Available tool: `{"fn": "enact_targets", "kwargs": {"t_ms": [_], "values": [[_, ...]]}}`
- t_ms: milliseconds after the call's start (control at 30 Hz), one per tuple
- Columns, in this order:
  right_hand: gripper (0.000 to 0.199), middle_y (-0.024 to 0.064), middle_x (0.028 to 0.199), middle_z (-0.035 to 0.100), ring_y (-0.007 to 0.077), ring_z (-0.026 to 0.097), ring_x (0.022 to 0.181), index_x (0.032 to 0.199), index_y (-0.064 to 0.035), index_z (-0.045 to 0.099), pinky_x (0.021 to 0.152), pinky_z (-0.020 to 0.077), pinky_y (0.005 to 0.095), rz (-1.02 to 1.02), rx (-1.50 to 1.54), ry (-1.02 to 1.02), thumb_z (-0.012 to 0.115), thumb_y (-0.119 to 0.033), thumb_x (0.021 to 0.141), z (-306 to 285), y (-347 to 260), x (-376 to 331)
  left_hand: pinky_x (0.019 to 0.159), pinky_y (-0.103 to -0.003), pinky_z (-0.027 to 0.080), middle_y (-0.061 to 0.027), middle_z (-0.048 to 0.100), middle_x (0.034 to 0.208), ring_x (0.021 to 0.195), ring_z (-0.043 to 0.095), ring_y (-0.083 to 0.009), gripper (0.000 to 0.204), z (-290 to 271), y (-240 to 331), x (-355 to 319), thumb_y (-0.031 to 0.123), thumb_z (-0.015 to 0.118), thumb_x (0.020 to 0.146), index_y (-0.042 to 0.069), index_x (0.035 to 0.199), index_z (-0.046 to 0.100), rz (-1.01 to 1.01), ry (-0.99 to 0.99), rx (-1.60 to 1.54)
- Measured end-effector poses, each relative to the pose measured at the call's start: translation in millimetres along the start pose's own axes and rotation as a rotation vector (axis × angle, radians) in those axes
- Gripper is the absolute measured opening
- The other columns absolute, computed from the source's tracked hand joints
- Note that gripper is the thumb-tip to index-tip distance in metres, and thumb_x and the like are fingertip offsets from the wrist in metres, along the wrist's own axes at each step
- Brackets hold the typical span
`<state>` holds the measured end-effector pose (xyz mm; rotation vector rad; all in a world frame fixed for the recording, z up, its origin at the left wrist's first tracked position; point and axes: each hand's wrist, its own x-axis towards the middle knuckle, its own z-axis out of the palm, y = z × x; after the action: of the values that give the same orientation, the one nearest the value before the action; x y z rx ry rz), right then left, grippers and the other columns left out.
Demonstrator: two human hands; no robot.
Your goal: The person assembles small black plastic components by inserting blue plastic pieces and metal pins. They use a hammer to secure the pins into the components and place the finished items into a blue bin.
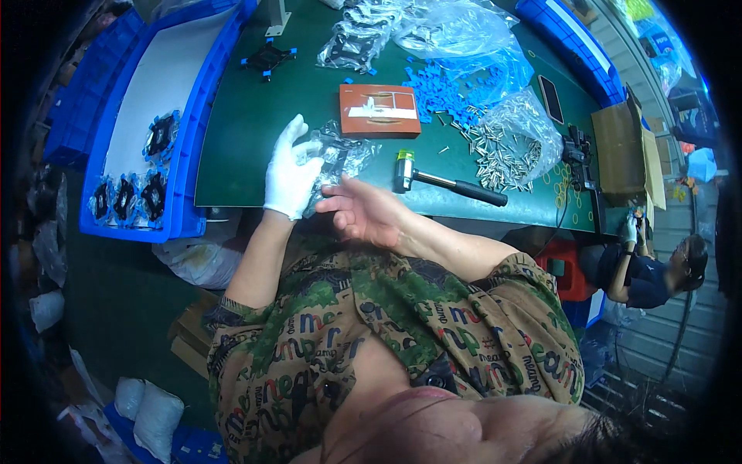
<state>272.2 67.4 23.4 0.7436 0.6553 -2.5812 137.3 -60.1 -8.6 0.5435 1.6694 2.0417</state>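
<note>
A clear plastic bag (360, 148) with a black part inside lies at the table's near edge, between my hands. My left hand (291, 174), in a white glove, is at the bag's left side, its fingers stretched out and its thumb against the plastic. Bare, with the palm partly turned up, my right hand (365, 214) has its fingers curled at the bag's lower edge; the fingertips appear to pinch the plastic. Just beyond the bag is an orange-brown box (352, 124). To the right lies a mallet (440, 181) with a black grip and a yellow-green face.
A blue tray (195, 127) at the left holds several bagged black parts. Loose screws (495, 155), blue pieces (440, 89) and plastic bags (456, 35) cover the table's far right. A phone (550, 99) and a cardboard box (618, 151) lie beyond. Another person (645, 274) works at right.
</note>
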Motion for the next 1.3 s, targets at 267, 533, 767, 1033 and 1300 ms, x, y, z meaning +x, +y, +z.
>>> {"fn": "enact_targets", "kwargs": {"t_ms": [267,533,767,1033,1300], "values": [[0.04,0.0111,0.091,0.069,0.0178,0.068,0.066,0.113,-0.0047,0.051,0.05,0.0553,0.0291,-0.152,-0.027,0.099,0.032,-0.04,0.111,1,9,0,0.086,-0.029,0.055,-0.0115,0.064,0.118,0.096,0.066,-0.0155,0.06,11,14,-30,-0.007,0.064,0.087,0.003,0.145,0.05,0.051,-0.096,0.111],[0.033,0.009,0.088,0.063,0.0173,0.061,0.064,0.103,-0.0031,0.049,0.051,0.0519,0.0294,-0.187,-0.121,0.194,0.036,-0.033,0.11,6,9,-15,0.088,-0.038,0.054,-0.0121,0.073,0.104,0.095,0.069,-0.0279,0.014,-19,49,-10,0.009,0.069,0.09,0.005,0.103,0.074,0.454,0.137,0.72],[0.029,0.0095,0.087,0.063,0.0186,0.061,0.063,0.106,-0.0034,0.048,0.049,0.0514,0.0295,-0.18,-0.113,0.186,0.037,-0.03,0.11,3,7,-19,0.092,-0.041,0.052,-0.0098,0.074,0.109,0.104,0.067,-0.0297,0.031,16,87,48,0.029,0.067,0.087,0.011,0.11,0.076,0.198,-0.599,1.346],[0.022,0.0121,0.082,0.067,0.0216,0.068,0.058,0.107,-0.0057,0.048,0.042,0.055,0.0292,-0.052,-0.126,0.104,0.039,-0.026,0.109,-10,16,-39,0.085,-0.042,0.05,-0.0126,0.072,0.099,0.097,0.067,-0.0295,0.042,32,93,25,0.048,0.069,0.081,0.012,0.102,0.076,0.196,-0.67,1.635],[0.029,0.0102,0.081,0.067,0.0185,0.067,0.058,0.111,-0.0034,0.05,0.044,0.0535,0.0268,0.066,-0.225,0.032,0.044,-0.032,0.109,-32,29,-53,0.081,-0.043,0.05,-0.0142,0.069,0.095,0.093,0.066,-0.0306,0.035,42,83,-9,0.044,0.071,0.08,0.009,0.088,0.075,0.246,-0.604,1.525]]}}
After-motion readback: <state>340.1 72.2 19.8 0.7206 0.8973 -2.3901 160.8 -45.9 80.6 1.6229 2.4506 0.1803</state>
